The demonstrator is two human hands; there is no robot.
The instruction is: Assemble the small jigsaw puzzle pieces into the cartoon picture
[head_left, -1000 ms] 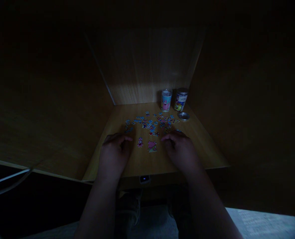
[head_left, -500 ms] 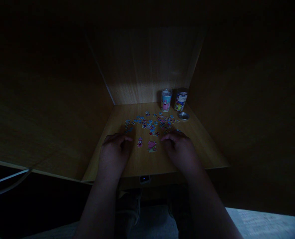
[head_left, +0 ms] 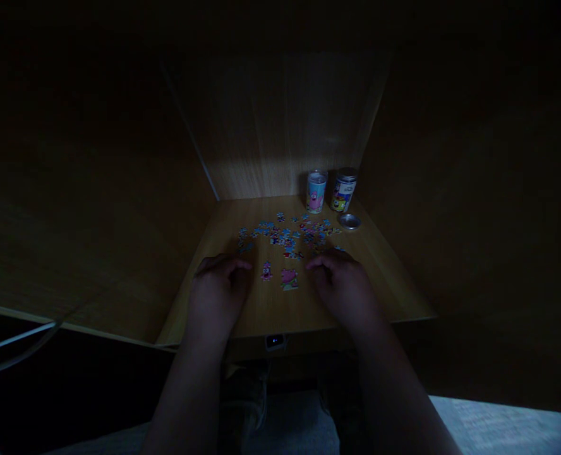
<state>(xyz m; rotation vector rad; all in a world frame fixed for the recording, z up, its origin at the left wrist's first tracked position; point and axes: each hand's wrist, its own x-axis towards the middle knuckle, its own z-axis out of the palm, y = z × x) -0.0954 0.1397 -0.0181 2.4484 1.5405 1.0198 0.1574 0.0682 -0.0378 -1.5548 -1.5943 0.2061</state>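
1. A pale-brown wood-grain desktop [head_left: 271,309] lies under and all round the landmark, a squarish pink-and-green block of flat jigsaw pieces [head_left: 289,279].
2. Brown wooden side panels [head_left: 95,221] rise far to the left and right of the block, and a wood-grain back panel [head_left: 280,145] stands well behind it.
3. The left hand [head_left: 217,291] rests left of the block, its fingers curled and the index finger pointing towards it. The right hand [head_left: 344,284] mirrors this just right of the block. I cannot tell whether thumb and fingers press together or pinch anything in either hand.
4. Behind the block, to the right, two cylindrical containers stand upright: a pale-blue can with a pink figure and a clear top [head_left: 315,194], and beside it a blue-and-yellow printed can with a dark metallic lid [head_left: 343,194].
5. A loose spread of small, mostly blue jigsaw pieces [head_left: 287,242] lies behind the block, between it and the cans.
6. A round silvery lid [head_left: 349,221] lies flat behind the block, farther right.
7. A narrow pink jigsaw strip [head_left: 266,271] lies just left of the block, apart from it, between it and the left fingertips. The right index finger is near the block's right edge, apart from it.
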